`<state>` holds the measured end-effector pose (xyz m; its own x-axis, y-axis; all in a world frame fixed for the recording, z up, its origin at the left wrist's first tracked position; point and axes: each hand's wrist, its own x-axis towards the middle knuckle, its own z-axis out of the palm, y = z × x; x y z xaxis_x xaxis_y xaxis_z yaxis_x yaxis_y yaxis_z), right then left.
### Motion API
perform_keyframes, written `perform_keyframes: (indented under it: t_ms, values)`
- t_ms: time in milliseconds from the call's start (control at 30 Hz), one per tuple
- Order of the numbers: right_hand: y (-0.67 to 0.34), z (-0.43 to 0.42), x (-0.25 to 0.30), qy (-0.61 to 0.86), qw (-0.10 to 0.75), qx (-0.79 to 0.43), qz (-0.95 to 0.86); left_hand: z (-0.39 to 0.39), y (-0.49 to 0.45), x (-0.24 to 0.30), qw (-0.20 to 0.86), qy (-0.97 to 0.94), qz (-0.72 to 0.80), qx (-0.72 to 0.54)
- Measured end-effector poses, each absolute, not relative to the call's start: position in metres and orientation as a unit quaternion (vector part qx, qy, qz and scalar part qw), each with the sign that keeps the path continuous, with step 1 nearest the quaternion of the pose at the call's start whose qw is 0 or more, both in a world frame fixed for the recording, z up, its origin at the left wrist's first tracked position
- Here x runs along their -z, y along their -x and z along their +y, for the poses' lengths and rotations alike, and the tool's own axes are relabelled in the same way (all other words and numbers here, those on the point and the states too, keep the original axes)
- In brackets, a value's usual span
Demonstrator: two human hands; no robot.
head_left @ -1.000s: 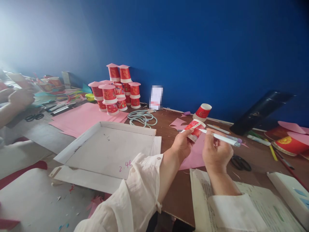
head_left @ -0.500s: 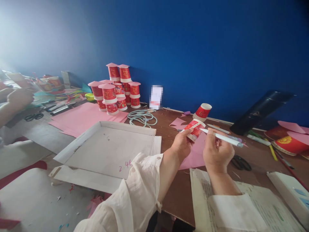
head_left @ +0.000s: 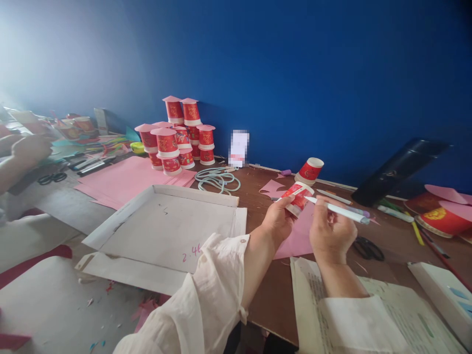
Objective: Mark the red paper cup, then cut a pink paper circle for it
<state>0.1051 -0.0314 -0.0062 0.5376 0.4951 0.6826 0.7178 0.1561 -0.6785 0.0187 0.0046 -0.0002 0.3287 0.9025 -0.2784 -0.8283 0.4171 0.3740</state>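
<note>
My left hand [head_left: 279, 220] is closed around a red and white paper cup [head_left: 299, 191], tilted above a sheet of pink paper [head_left: 295, 238]. Pinched in my right hand [head_left: 332, 231] is a white marker pen [head_left: 346, 212], its tip at the side of the cup; whether it touches I cannot tell. A second slim purple-tinted pen or marker [head_left: 359, 210] shows behind the white one. Just beyond the held cup stands another red paper cup [head_left: 310, 170]. Black scissors [head_left: 368, 248] lie right of my right wrist.
Red cups with pink paper discs [head_left: 167, 142] are stacked at the wall. A shallow white box lid [head_left: 147, 231], pink sheets [head_left: 121, 182] and a coiled cable [head_left: 217, 179] lie leftward. A black bottle [head_left: 398, 172] leans right. Printed papers [head_left: 387, 305] lie in front. Another person's hand [head_left: 31, 150] is far left.
My right hand and the marker have shifted very slightly left. My left hand and the cup look the same.
</note>
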Motion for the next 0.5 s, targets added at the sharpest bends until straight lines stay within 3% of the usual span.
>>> perform_keyframes:
  t_ms: [500]
  values:
    - [-0.1037, -0.0317, 0.0059, 0.644, 0.583, 0.100, -0.486, 0.0057, -0.0181, 0.0009, 0.820, -0.083, 0.214, -0.524]
